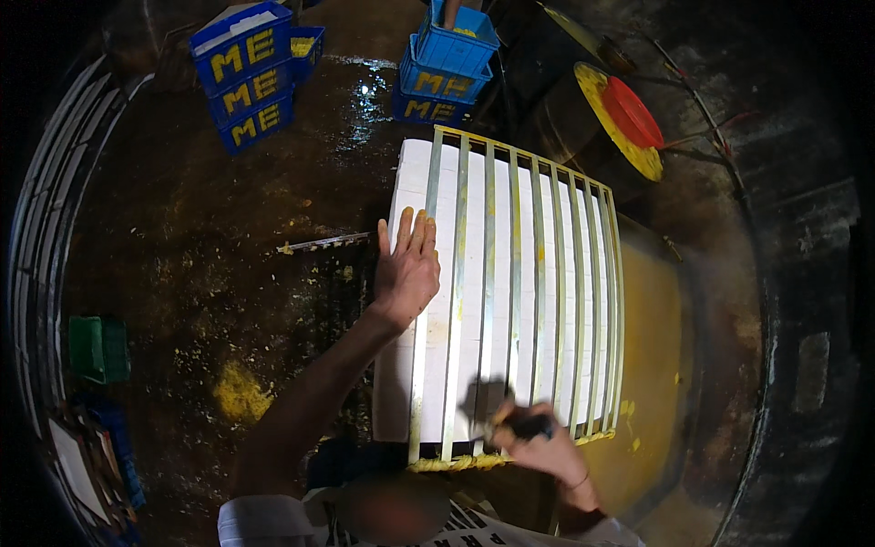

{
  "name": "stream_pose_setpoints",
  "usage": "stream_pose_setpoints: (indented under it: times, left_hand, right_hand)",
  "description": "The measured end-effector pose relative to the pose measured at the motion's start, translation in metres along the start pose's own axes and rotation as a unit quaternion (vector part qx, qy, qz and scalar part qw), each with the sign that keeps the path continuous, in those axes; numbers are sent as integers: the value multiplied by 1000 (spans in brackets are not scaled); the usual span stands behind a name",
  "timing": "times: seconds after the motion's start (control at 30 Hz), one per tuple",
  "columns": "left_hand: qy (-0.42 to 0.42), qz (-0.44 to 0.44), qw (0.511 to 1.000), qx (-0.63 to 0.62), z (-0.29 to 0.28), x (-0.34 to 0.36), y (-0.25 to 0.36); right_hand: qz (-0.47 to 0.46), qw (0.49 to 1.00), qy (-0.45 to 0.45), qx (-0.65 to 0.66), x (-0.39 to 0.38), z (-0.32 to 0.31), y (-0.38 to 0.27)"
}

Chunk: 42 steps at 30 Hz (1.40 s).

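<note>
A metal rack of parallel slats point(538, 273) lies over a wide white slab point(412, 178) with faint grid lines. My left hand point(408, 264) rests on the slab and its leftmost slat, fingers stretched out toward the far edge. Near the bottom of the rack, my right hand point(533, 451) is closed round a dark tool point(524, 421), blurred by motion, so its exact shape and whether it touches the slab are unclear. Yellowish residue coats the rack's near rail.
Stacked blue crates point(246, 73) stand top left, lighter blue crates point(447, 64) top center, a person's arm point(451, 14) reaching into them. A red basin point(629, 109) with yellow matter is top right. A green crate point(98, 349) sits left on the wet, stained floor.
</note>
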<state>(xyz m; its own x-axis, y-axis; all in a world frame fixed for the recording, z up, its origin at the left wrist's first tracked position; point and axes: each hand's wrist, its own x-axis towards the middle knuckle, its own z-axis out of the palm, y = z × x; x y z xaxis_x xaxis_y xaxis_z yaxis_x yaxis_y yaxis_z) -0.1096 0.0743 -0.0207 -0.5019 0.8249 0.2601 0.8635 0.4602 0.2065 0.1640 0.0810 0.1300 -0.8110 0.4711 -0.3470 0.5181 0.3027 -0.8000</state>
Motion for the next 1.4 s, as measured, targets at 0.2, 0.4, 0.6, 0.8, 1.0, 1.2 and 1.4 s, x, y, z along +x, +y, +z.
stream_pose_setpoints:
  times: [0.2,0.4,0.6,0.8,1.0,1.2,1.4]
  left_hand:
    - [-68,-21,997,4,-18,-2,1]
    - [20,5,997,-81,-12,-3,7]
    - [8,-11,997,-79,-8,-4,-15]
    - [1,1,996,-89,-6,5,-5]
    - [45,1,991,-122,-10,-1,2]
    - [15,-34,990,-139,-18,-18,-1]
    - [-7,-41,974,-223,-45,-93,9]
  right_hand:
    - [-330,902,230,-159,278,-56,-67]
    - [-272,886,244,-285,351,-74,-53]
    - [-116,992,15,-54,87,24,-35]
    - [6,984,-78,159,18,23,-40]
    - [-392,866,245,-190,308,-44,-77]
    - [-269,884,208,-322,404,-35,-80]
    - [-245,929,139,-239,219,26,-76]
